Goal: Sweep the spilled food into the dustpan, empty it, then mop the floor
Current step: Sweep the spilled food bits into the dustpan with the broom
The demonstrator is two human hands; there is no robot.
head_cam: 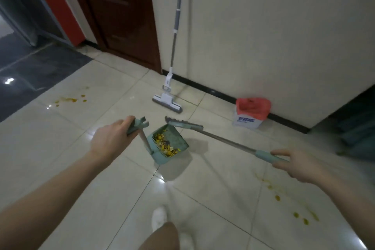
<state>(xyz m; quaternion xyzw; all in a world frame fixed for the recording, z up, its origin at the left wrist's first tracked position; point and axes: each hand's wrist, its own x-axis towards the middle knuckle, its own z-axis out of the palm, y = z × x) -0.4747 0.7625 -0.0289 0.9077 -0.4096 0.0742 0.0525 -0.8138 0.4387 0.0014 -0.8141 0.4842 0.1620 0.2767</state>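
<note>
Teal dustpan point(168, 146), heaped with yellow scraps, hangs off the floor from our left hand point(113, 138), closed round its handle; our right hand point(294, 165) loosely pinches the broom point(223, 140). Tilt it walking to the bin point(251, 112) — scraps spill again.

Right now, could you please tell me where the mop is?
The mop leans against the cream wall, just right of the brown door, its head on the floor left of the red-lined bin.
</note>
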